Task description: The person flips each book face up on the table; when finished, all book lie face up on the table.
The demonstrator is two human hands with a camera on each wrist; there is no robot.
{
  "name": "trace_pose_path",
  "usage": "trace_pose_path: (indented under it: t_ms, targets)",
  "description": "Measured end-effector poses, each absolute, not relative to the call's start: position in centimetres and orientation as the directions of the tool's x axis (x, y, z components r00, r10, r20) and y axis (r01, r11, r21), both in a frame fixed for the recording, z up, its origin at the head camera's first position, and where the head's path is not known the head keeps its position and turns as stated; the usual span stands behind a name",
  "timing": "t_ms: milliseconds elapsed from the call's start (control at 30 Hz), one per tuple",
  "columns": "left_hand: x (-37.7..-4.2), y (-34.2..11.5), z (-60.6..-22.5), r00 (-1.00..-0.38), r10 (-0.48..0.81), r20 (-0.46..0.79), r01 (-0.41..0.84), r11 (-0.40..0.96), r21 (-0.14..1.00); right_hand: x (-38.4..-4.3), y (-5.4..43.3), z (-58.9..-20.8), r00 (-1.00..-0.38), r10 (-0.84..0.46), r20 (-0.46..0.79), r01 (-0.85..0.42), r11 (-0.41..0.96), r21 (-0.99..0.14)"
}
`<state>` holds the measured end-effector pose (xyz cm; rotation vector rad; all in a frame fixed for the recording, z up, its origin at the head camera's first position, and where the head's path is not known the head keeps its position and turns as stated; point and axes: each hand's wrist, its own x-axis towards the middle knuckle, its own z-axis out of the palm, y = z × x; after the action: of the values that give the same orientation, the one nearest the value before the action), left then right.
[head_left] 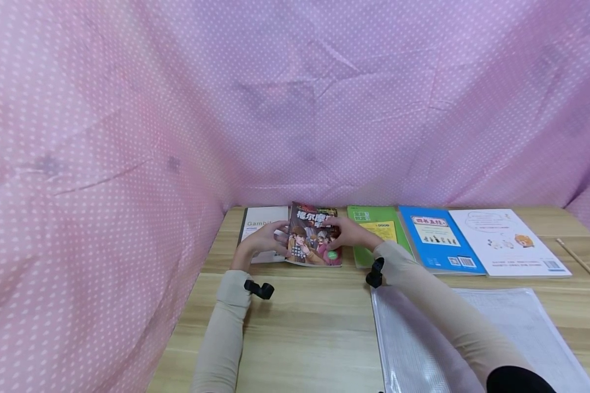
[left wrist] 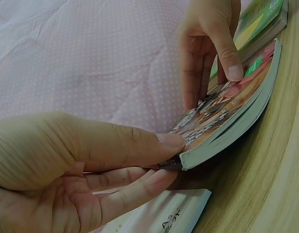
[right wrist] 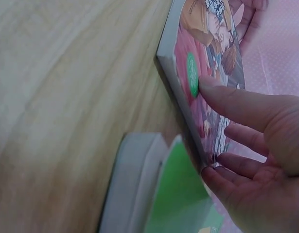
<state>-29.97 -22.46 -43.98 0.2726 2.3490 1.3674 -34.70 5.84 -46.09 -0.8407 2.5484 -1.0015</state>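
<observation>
A paperback book (head_left: 311, 240) with a cartoon cover and Chinese title lies at the back of the table, between both hands. My left hand (head_left: 261, 241) pinches its left edge, thumb over the cover and fingers beneath, and that edge is lifted in the left wrist view. On the other side, my right hand (head_left: 353, 233) holds the right edge, its thumb (right wrist: 237, 103) pressed on the cover by a green oval and its fingertips at the edge. Partly behind the left hand is a white book (head_left: 267, 214) marked "Gambit". Just right of the paperback lies a green book (head_left: 361, 257).
Further right in the row are a blue book (head_left: 437, 254) and a white book (head_left: 508, 234) with a small cartoon animal. A translucent mesh pouch (head_left: 511, 311) lies in front, under the right forearm. A thin stick (head_left: 582, 265) rests at the far right. Pink dotted cloth (head_left: 295, 136) hangs behind.
</observation>
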Motion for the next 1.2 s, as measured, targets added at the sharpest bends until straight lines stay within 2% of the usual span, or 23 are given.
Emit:
trace_pose_path:
  t_ms: [433,800,1200]
  targets:
    - [-30.2,-22.5,-44.7,-0.891,0.358,-0.277,-0.061,0.512,0.857,-35.0,6.9,-46.3,-0.780,-0.625,-0.026,-0.442,0.580,-0.685]
    - [-30.3,-22.1,-45.3,-0.890,0.348,-0.295,-0.067,0.539,0.840,-35.1,7.3,-46.3,-0.779,-0.623,-0.063,-0.419,0.594,-0.686]
    - [-30.2,-22.0,-45.2,-0.874,0.370,-0.313,-0.068,0.546,0.835,-35.6,7.5,-46.0,-0.804,-0.586,-0.106,-0.395,0.658,-0.641]
